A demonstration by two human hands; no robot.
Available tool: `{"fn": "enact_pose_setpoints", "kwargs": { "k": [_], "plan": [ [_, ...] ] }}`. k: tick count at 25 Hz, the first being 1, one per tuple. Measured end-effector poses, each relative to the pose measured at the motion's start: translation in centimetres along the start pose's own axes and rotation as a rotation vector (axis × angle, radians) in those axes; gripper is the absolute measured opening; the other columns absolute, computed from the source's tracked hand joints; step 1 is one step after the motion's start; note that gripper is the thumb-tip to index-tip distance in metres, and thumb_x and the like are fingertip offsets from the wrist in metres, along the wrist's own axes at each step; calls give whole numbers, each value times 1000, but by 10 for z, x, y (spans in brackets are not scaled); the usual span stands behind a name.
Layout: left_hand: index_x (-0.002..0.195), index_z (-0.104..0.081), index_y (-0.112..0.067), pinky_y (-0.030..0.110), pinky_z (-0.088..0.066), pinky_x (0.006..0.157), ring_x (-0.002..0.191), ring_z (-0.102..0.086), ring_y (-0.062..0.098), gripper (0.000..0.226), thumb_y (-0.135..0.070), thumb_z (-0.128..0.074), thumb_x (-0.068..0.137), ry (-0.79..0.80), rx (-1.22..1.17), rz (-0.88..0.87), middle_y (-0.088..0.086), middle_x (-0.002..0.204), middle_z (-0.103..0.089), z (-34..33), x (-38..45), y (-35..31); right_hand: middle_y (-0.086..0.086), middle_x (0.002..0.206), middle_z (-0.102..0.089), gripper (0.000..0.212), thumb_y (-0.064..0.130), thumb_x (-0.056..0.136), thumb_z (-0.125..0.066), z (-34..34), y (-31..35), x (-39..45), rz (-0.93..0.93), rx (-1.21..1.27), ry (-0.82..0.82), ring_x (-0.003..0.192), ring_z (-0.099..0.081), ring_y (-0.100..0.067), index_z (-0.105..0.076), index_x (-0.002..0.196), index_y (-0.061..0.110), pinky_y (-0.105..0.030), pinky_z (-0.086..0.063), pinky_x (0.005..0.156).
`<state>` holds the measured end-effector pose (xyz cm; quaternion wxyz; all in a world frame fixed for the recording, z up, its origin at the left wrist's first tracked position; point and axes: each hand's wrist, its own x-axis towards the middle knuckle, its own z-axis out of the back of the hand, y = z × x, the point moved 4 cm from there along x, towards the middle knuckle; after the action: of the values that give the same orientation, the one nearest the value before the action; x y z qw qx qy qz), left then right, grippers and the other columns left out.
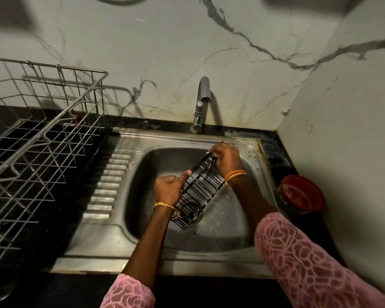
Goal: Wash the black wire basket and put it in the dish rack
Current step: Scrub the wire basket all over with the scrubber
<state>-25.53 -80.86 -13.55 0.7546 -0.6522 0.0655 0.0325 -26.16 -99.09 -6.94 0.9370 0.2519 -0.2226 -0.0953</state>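
A long black wire basket (199,190) is held tilted over the steel sink bowl (147,174). My left hand (169,187) grips its near left side, thumb stretched along the top wire. My right hand (226,158) grips the basket's far end, near the sink's back rim. A small light thing shows under my right fingers; I cannot tell what it is. The steel wire dish rack (42,138) stands on the counter to the left of the sink, with no dishes in it.
A chrome tap (201,103) rises behind the sink with no water running. A red round tub (301,195) sits on the black counter at the sink's right corner. Marble walls close in behind and to the right. The sink's ribbed drainboard (109,181) lies beside the rack.
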Motion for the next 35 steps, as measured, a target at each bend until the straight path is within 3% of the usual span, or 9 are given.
{"fn": "enact_pose_setpoints", "kwargs": {
  "k": [4,10,12,17,21,25,29,31,35],
  "plan": [
    [39,-54,-15,28,-41,53,33,-39,11,47,-36,-79,73,-15,6,32,7,44,-54,-4,1,3,-22,90,-68,27,-18,76,-51,0,-15,16,-201,61,-22,86,-63,-33,-72,85,-3,-29,-47,83],
    [49,-63,-10,25,-41,52,29,-40,4,43,-40,-72,80,-46,31,74,11,50,-58,-1,7,6,-11,103,-68,25,-13,81,-54,-17,4,-19,-211,317,152,93,-61,-14,-69,95,3,-13,-48,78],
    [52,-63,-9,24,-40,51,32,-42,5,45,-42,-69,82,-60,46,70,13,53,-58,3,9,5,-11,106,-66,23,-9,82,-57,-21,4,-29,-247,368,153,97,-61,-17,-68,98,4,-18,-49,80],
    [44,-58,-11,22,-40,49,35,-42,10,47,-41,-76,75,-41,51,33,3,37,-49,8,15,-2,-15,101,-63,18,-8,81,-58,-32,27,-32,-44,221,150,91,-59,-19,-71,91,-1,-4,-38,79],
    [43,-56,-11,25,-42,51,28,-39,5,46,-36,-79,74,-36,46,32,0,35,-49,14,27,-6,-12,100,-64,18,-8,82,-56,-26,23,-39,-11,232,118,95,-60,-22,-70,92,0,-22,-47,87],
    [45,-56,-9,22,-39,45,28,-39,3,44,-32,-79,75,-17,15,12,-3,37,-52,16,34,-15,-10,96,-65,18,-8,82,-57,-15,30,-55,-14,323,26,87,-60,-15,-70,92,0,-7,-45,79],
    [48,-57,-5,18,-37,41,29,-39,5,43,-31,-79,75,42,34,-11,-3,38,-53,8,29,-26,-15,92,-63,13,-6,80,-60,-22,51,-32,26,252,28,85,-60,-22,-70,87,-1,-21,-49,78],
    [48,-57,-5,21,-37,44,30,-39,4,43,-31,-79,74,8,43,-6,-1,40,-53,10,28,-26,-14,92,-63,10,-3,79,-62,-22,55,-24,3,193,86,86,-60,-24,-69,84,2,-30,-50,80],
    [46,-55,-9,21,-39,45,28,-39,3,43,-30,-79,75,-37,30,29,-5,34,-51,19,22,-22,-11,91,-66,12,-3,76,-64,-6,31,-46,-41,83,225,86,-61,-22,-69,80,6,-27,-48,80]
  ]
}}
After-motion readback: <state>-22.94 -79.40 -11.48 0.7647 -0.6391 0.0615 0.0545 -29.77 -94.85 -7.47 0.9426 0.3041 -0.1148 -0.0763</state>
